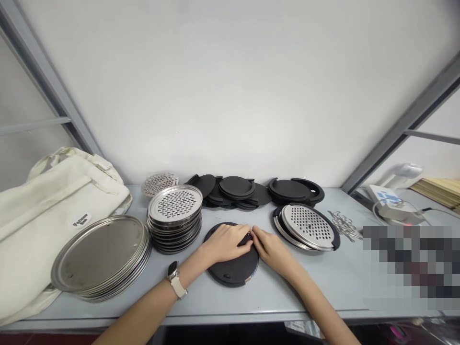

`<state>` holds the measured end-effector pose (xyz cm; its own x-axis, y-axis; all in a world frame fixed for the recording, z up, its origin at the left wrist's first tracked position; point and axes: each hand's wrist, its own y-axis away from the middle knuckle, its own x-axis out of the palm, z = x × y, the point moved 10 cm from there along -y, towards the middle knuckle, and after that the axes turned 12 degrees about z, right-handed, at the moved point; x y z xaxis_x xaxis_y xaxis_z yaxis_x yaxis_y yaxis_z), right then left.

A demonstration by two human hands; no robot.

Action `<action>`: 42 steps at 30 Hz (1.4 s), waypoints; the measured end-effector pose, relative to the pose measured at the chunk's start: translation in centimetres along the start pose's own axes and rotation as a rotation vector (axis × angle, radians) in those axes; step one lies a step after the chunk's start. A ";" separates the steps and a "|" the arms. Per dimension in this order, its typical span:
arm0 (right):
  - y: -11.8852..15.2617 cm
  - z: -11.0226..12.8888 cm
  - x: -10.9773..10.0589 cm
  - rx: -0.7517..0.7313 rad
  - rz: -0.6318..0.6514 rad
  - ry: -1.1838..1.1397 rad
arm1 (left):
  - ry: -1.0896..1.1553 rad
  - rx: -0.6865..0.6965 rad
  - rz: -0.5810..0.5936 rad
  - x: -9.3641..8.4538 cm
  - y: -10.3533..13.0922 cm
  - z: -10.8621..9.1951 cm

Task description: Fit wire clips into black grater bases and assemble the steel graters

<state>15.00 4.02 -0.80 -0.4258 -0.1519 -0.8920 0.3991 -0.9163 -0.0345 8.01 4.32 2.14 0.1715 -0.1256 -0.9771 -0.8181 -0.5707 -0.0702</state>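
Note:
A round black disc (235, 268) lies on the grey tabletop in front of me, with a bit of shiny metal edge at its lower right. My left hand (232, 239), with a watch (173, 273) on its wrist, rests across the disc's top. Its thumb and fingers close near a small dark opening at the upper right rim. My right hand (268, 247) presses its fingertips together on that same rim, right beside the left fingers. Parts of the disc are hidden under both hands, and whether something small is between the fingers cannot be made out.
Left of the disc stand a stack of metal grater discs (176, 206) and a stack of metal plates (102, 254), beside a cream bag (61, 206). Black round pieces (235, 187) line the wall. At right are black-rimmed grater discs (309, 227), metal clips (345, 225) and a white box (393, 203).

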 end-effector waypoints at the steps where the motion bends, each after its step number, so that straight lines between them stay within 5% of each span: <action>1: 0.0 0.0 0.0 -0.001 0.000 -0.002 | -0.001 0.002 0.000 0.0 0.0 0.0; 21: -0.2 -0.2 0.2 0.008 0.015 -0.008 | -0.003 -0.006 0.021 0.2 -0.1 -0.1; 42: 0.1 0.0 0.2 -0.011 -0.016 0.014 | 0.239 -0.007 0.038 0.5 -0.2 1.2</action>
<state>15.01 3.91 -0.99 -0.4204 -0.1320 -0.8977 0.4016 -0.9142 -0.0537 7.60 5.39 1.43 0.2669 -0.3350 -0.9036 -0.8225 -0.5678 -0.0324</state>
